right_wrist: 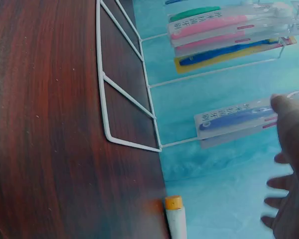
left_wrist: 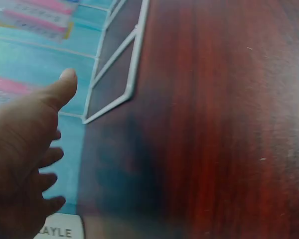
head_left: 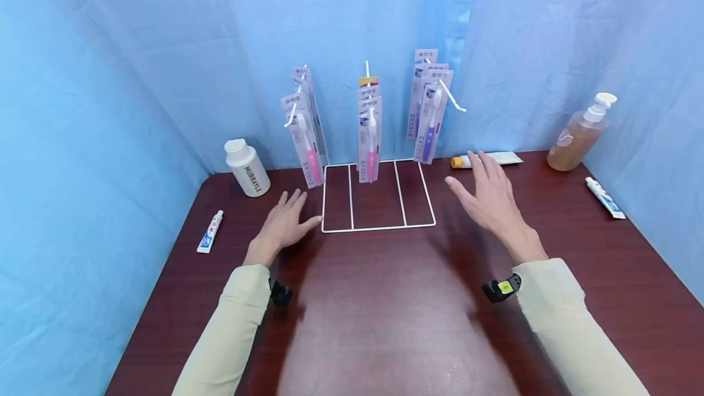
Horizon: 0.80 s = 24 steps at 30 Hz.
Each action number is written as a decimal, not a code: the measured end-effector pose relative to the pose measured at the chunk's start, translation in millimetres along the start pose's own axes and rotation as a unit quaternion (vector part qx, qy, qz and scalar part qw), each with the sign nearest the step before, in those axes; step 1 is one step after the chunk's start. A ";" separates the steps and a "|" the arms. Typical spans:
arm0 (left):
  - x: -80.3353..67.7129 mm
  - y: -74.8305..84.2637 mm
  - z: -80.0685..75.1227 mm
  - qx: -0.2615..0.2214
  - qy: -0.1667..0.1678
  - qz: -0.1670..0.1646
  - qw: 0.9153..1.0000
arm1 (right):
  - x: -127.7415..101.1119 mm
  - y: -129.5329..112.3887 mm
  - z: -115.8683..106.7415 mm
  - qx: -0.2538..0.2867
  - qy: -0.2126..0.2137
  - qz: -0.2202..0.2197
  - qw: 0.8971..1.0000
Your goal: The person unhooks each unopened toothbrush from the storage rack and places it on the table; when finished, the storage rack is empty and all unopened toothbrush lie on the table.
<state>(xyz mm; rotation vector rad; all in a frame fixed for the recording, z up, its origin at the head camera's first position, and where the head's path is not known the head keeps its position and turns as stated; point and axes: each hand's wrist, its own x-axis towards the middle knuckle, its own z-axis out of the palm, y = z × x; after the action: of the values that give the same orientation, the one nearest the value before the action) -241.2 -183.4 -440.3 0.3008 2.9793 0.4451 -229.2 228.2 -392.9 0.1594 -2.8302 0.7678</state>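
A white wire rack (head_left: pixel 378 227) stands at the back of the table, with packaged toothbrushes hanging on its three hooks. Pink toothbrush packs hang on the left (head_left: pixel 304 142) and in the middle (head_left: pixel 370 142); a purple toothbrush pack (head_left: pixel 432 118) hangs on the right. My left hand (head_left: pixel 282 223) is just left of the rack base, fingers extended, holding nothing. To the right of the rack, my right hand (head_left: pixel 489 194) is spread with nothing in it. Its fingertips overlap a white tube with an orange cap (head_left: pixel 458 162) in the head view; whether they touch is unclear.
A white bottle (head_left: pixel 249 168) and a small toothpaste tube (head_left: pixel 210 232) are on the left. A pump bottle of amber liquid (head_left: pixel 576 139) and another small toothpaste tube (head_left: pixel 605 198) are on the right. Blue curtains (head_left: pixel 352 5) enclose the table (head_left: pixel 379 310).
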 end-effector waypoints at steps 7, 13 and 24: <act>6.1 3.0 15.1 -0.057 -0.027 0.073 0.995 | 0.4 -17.9 26.3 0.134 0.141 -0.128 0.973; 8.7 -0.9 24.2 -0.073 -0.023 0.079 0.994 | -2.8 -53.2 55.4 0.218 0.149 -0.233 0.936; 6.4 -16.1 41.9 -0.114 0.013 0.051 0.992 | 9.9 -131.5 101.6 0.297 0.074 -0.263 0.915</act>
<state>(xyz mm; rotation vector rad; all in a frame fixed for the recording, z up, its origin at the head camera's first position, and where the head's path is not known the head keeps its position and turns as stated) -244.4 -185.5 -485.4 0.4278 2.9085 0.7971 -235.3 63.0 -412.2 0.8666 -2.1561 1.3843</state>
